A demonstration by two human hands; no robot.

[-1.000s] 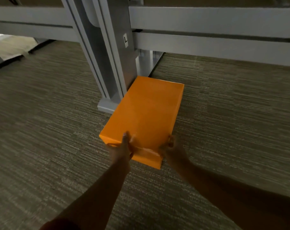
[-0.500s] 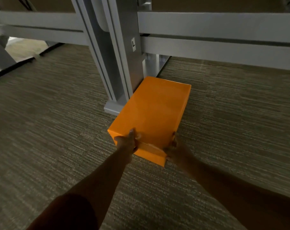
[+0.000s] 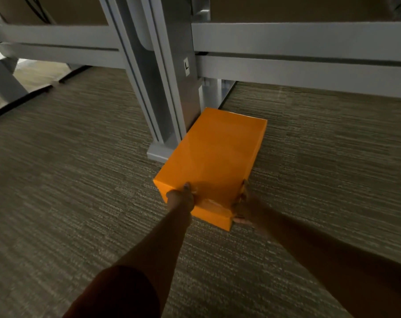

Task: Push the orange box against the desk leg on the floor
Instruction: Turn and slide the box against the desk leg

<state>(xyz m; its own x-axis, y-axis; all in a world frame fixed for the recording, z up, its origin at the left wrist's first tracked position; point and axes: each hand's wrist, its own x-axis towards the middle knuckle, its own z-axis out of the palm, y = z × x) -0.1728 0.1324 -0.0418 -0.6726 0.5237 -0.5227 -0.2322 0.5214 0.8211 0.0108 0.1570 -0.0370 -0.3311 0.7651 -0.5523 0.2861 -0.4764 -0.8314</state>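
Note:
An orange box (image 3: 214, 157) lies flat on the carpet, its long left side against the grey desk leg (image 3: 169, 92) and the leg's foot plate (image 3: 158, 152). My left hand (image 3: 180, 198) presses on the box's near end, thumb over the top edge. My right hand (image 3: 242, 207) grips the near right corner, fingers down the side. Both hands are on the box's near short end.
Grey horizontal desk rails (image 3: 298, 42) run left and right from the leg, low over the floor. Another grey leg (image 3: 2, 81) stands at the far left. Striped grey-green carpet (image 3: 68, 180) surrounds the box.
The box has slid a little further along the leg, away from me. My right hand has shifted round to the box's right side. The camera has moved closer.

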